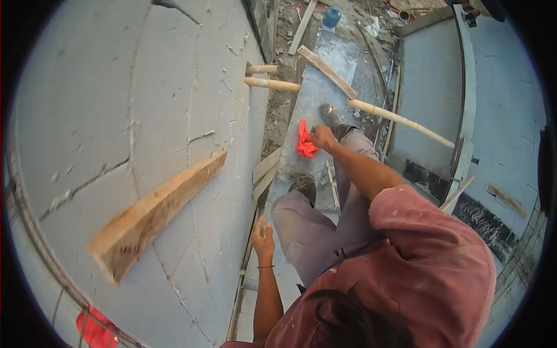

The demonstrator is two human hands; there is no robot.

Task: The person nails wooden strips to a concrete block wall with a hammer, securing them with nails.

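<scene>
One large gray wall [168, 116] fills the left side, with one thick wooden block [159, 214] jutting from it. Beside it runs one long walkway board [290, 136], bearing two boots [303, 187]. One wooden plank [328, 72] crosses near its far end; two round poles [271, 84] reach its left edge, one pale pole [400, 120] extends rightward. One red bag [306, 141] is between the board's side edges; the right hand [323, 137], fingers curled together, meets its right side, grip unclear. The left hand [263, 239] is near the wall, fingers partly curled, contents unclear. One blue container [332, 17] is by the far left corner.
</scene>
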